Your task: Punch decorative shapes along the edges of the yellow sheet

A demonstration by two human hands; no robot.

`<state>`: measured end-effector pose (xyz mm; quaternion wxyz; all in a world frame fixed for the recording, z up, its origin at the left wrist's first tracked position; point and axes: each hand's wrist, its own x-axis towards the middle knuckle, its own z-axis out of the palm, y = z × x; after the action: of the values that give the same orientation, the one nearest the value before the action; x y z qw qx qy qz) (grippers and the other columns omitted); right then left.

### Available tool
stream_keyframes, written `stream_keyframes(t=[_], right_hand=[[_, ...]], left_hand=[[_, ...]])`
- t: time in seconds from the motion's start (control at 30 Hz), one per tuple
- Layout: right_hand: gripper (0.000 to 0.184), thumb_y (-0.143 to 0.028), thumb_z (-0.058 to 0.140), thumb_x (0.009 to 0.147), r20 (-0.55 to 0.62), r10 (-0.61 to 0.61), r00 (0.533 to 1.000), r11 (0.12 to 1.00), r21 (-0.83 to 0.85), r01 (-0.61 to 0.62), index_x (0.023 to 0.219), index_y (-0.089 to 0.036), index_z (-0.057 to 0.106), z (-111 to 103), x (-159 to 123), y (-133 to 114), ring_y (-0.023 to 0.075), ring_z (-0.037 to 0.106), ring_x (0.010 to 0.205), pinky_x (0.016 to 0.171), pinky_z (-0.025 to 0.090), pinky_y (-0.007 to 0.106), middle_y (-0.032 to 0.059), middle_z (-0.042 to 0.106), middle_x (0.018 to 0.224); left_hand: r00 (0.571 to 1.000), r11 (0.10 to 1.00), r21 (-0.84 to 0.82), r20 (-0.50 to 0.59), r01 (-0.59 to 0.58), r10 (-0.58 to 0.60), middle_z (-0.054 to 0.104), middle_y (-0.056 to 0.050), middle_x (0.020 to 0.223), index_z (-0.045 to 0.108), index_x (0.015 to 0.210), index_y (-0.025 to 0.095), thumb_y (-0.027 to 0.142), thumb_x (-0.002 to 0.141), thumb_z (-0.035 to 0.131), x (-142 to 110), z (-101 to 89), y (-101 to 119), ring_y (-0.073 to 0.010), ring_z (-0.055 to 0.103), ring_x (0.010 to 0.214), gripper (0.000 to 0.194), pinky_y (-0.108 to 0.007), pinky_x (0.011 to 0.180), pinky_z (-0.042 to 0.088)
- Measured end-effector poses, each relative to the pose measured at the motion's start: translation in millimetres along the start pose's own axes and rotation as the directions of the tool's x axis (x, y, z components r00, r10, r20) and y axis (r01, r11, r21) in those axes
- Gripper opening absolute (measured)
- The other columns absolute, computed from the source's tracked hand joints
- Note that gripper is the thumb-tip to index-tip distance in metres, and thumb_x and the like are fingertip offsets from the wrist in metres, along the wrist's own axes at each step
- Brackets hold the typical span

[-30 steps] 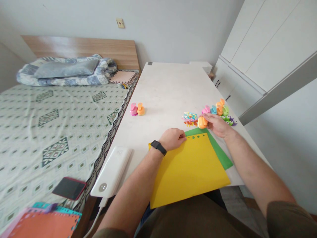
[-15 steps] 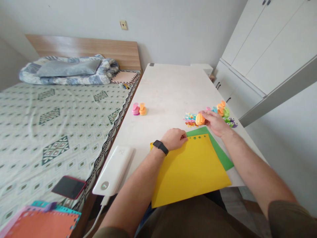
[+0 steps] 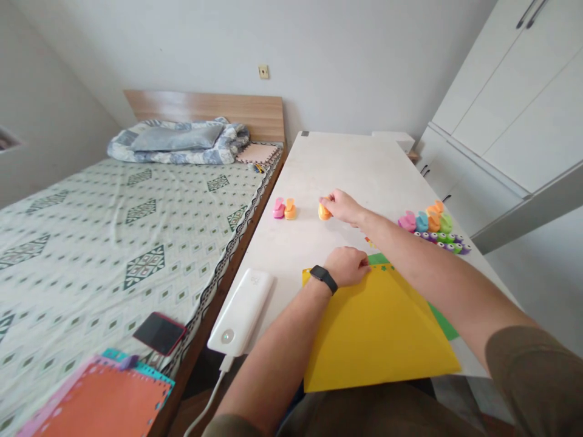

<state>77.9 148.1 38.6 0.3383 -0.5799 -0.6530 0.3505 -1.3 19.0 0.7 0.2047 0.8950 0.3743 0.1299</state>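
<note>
My right hand (image 3: pixel 344 206) is closed around an orange craft punch (image 3: pixel 323 210) over the white table (image 3: pixel 355 164). To its left stand a pink craft punch (image 3: pixel 279 209) and an orange one (image 3: pixel 290 209), side by side. My left hand (image 3: pixel 348 266), with a black watch on the wrist, has its fingers curled onto the top edge of a yellow sheet (image 3: pixel 378 334). Small star-shaped holes run along that edge, partly behind my right forearm. Under the yellow sheet lies a green sheet (image 3: pixel 444 321). My right arm hides most of the small punched-out pieces (image 3: pixel 370 243).
At the table's right are several colored punches (image 3: pixel 421 222) and green and purple figures with eyes (image 3: pixel 449 241). A white power bank (image 3: pixel 241 312) with a cable lies at the left edge. On the bed (image 3: pixel 191 212) are a phone (image 3: pixel 159 333) and punched colored sheets (image 3: pixel 104 400).
My right hand has carried the orange punch leftward from beside the punched pieces, toward the pair of punches. The view has turned left. My left hand stays on the yellow sheet.
</note>
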Motion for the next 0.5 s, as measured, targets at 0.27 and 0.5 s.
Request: stream_keyframes(t=[0.27, 0.5], right_hand=[[0.03, -0.048, 0.06, 0.09, -0.002, 0.109, 0.994, 0.985, -0.137, -0.109, 0.08, -0.02, 0.055, 64, 48, -19, 0.0178, 0.056, 0.074, 0.066, 0.038, 0.029, 0.0048, 0.064, 0.08], [0.031, -0.048, 0.064, 0.086, 0.031, 0.103, 0.994, 0.98, -0.176, -0.096, 0.076, -0.02, 0.057, 84, 62, -17, 0.0205, 0.056, 0.071, 0.064, 0.039, 0.033, 0.0084, 0.064, 0.078]], left_hand=[[1.0, 1.0, 0.021, 0.011, 0.002, -0.002, 0.076, -0.009, 0.095, 0.073, 0.092, 0.02, 0.037, 0.092, 0.051, -1, 1.9, -1, -0.0236, 0.07, 0.086, 0.028, -0.032, 0.076, 0.053], [1.0, 1.0, -0.009, -0.009, -0.002, 0.001, 0.074, -0.011, 0.108, 0.071, 0.109, 0.021, 0.033, 0.092, 0.051, -2, 0.6, 0, -0.0264, 0.068, 0.102, 0.029, -0.037, 0.091, 0.054]])
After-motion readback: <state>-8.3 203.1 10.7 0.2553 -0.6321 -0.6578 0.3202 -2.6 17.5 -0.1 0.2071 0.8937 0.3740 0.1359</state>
